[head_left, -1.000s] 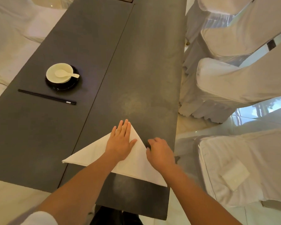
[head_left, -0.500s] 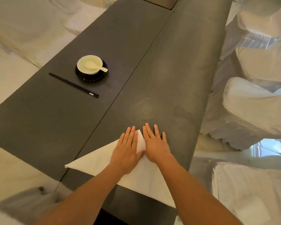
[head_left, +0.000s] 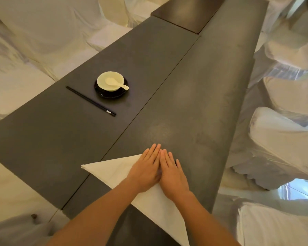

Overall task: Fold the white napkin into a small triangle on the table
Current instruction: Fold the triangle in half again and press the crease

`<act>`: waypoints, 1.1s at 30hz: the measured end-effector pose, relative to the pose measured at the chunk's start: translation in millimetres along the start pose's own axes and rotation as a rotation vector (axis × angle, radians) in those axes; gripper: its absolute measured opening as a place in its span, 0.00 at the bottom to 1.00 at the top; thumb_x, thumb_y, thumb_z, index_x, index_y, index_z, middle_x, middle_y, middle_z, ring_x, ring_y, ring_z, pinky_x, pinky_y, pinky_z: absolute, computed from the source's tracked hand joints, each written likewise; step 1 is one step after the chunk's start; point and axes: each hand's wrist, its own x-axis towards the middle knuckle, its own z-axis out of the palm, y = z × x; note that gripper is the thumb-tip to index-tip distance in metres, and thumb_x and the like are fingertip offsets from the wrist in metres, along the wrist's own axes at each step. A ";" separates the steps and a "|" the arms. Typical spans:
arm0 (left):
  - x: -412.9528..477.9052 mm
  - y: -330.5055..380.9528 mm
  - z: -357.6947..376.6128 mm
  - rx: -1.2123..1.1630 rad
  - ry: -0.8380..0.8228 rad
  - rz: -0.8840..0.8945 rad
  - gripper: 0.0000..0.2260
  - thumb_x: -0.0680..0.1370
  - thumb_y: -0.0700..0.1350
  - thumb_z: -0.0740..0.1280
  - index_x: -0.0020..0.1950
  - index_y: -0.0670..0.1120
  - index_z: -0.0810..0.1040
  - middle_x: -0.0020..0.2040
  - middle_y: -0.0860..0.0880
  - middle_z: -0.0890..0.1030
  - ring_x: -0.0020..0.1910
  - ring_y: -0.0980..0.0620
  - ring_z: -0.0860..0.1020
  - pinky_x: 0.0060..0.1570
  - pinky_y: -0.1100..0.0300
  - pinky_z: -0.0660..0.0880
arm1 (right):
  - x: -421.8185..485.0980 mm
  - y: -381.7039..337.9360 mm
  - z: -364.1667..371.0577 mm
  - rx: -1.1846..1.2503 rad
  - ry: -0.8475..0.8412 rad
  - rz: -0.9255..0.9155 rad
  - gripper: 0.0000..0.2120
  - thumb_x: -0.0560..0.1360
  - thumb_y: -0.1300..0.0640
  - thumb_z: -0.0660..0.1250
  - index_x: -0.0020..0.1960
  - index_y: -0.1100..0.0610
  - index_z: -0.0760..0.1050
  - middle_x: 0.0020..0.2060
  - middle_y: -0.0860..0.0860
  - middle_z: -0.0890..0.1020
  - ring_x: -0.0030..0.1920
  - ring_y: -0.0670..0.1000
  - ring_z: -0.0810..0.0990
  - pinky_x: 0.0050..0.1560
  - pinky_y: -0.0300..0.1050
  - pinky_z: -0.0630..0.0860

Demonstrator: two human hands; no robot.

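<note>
The white napkin [head_left: 112,170] lies folded into a large flat triangle near the front of the dark grey table [head_left: 194,96]. One corner points left, another runs off toward the bottom edge of the view, and the far tip is hidden under my hands. My left hand [head_left: 146,167] and my right hand [head_left: 172,173] rest flat on the cloth side by side, palms down, fingers straight and touching along their inner edges. Neither hand grips anything.
A cream bowl with a spoon [head_left: 111,82] sits on a black saucer [head_left: 112,93] at the table's left, with black chopsticks [head_left: 91,101] beside it. Chairs in white covers [head_left: 283,139] line both sides of the table.
My right hand has moved from the napkin's right edge onto the cloth beside my left hand, and both have closed together over the tip. The camera view has shifted.
</note>
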 end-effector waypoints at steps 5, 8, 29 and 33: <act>-0.5 -6.3 1.1 -0.035 0.001 0.032 0.31 0.81 0.59 0.45 0.78 0.42 0.47 0.79 0.43 0.48 0.78 0.45 0.44 0.75 0.48 0.43 | 2.9 3.4 -3.8 -0.057 -0.038 0.022 0.30 0.82 0.55 0.48 0.78 0.52 0.34 0.77 0.46 0.36 0.77 0.47 0.37 0.77 0.54 0.41; -4.8 -1.6 3.3 -0.037 0.024 -0.020 0.31 0.81 0.60 0.40 0.79 0.43 0.45 0.80 0.44 0.46 0.78 0.46 0.41 0.77 0.48 0.42 | 3.7 -3.6 -5.7 -0.038 -0.050 0.072 0.32 0.82 0.54 0.50 0.77 0.51 0.34 0.78 0.47 0.37 0.77 0.47 0.36 0.76 0.55 0.41; -97.7 -37.6 1.1 -0.035 0.024 -0.536 0.44 0.75 0.73 0.40 0.78 0.40 0.41 0.79 0.43 0.41 0.78 0.46 0.40 0.74 0.50 0.42 | 5.9 -18.1 -3.1 -0.042 -0.088 0.174 0.35 0.79 0.59 0.51 0.77 0.54 0.32 0.78 0.48 0.36 0.78 0.54 0.36 0.77 0.59 0.46; -116.3 -49.4 -3.4 -0.028 0.017 -0.597 0.44 0.74 0.73 0.36 0.77 0.41 0.38 0.78 0.44 0.37 0.77 0.47 0.37 0.74 0.50 0.40 | 6.9 -15.7 0.2 -0.042 -0.067 0.167 0.34 0.79 0.59 0.49 0.77 0.54 0.32 0.78 0.48 0.36 0.78 0.54 0.36 0.76 0.58 0.46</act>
